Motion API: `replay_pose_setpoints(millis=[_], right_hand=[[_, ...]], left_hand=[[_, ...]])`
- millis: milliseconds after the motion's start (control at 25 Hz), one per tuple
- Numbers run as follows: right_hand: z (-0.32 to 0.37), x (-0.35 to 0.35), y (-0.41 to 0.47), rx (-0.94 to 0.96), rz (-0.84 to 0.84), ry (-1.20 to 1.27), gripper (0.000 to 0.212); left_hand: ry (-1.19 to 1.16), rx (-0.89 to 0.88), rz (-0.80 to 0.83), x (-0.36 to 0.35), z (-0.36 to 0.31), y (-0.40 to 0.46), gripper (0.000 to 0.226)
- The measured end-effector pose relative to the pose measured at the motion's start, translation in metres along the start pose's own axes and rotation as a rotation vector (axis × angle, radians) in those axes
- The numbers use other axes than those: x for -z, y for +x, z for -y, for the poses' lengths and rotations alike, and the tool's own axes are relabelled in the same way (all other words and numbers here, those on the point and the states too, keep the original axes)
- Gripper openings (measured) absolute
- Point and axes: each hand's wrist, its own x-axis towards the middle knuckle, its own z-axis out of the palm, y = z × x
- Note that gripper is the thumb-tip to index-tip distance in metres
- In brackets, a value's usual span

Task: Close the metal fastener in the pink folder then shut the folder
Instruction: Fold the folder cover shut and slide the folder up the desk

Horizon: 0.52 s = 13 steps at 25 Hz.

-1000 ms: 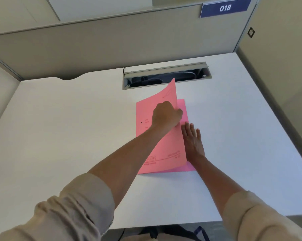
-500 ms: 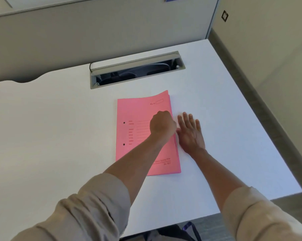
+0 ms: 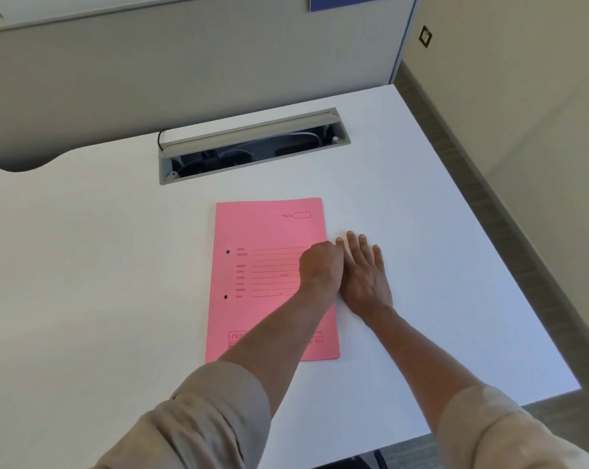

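The pink folder lies shut and flat on the white desk, printed cover up, spine to the left. Two small dark holes show near the spine; the metal fastener is hidden inside. My left hand rests as a fist on the cover close to its right edge, fingers curled under. Whether they pinch the cover's edge is hidden. My right hand lies flat on the desk just right of the folder, fingers stretched out, touching my left hand.
An open cable slot with wires inside sits in the desk behind the folder. Grey partition walls stand at the back. The desk's right edge drops to the floor beside a wall.
My left hand has brought the raised cover down until the folder lies flat. My right hand has slid off the inner page onto the desk beside it.
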Motion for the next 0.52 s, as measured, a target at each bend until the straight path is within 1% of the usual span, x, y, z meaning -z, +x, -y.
replay_pose_setpoints(millis=[160, 320, 400, 520], right_hand=[[0.000, 0.001, 0.000, -0.001, -0.016, 0.002, 0.055], [0.000, 0.001, 0.000, 0.001, -0.009, 0.013, 0.054], [-0.002, 0.002, 0.000, 0.001, 0.011, 0.036, 0.058], [-0.003, 0.006, 0.001, 0.012, 0.039, 0.014, 0.073]], left_hand=[[0.038, -0.009, 0.001, -0.002, 0.004, -0.001, 0.018], [-0.013, -0.015, -0.004, -0.003, 0.016, -0.012, 0.019], [-0.050, -0.055, -0.008, -0.009, 0.031, -0.022, 0.020], [-0.102, -0.103, -0.043, -0.021, 0.064, -0.041, 0.022]])
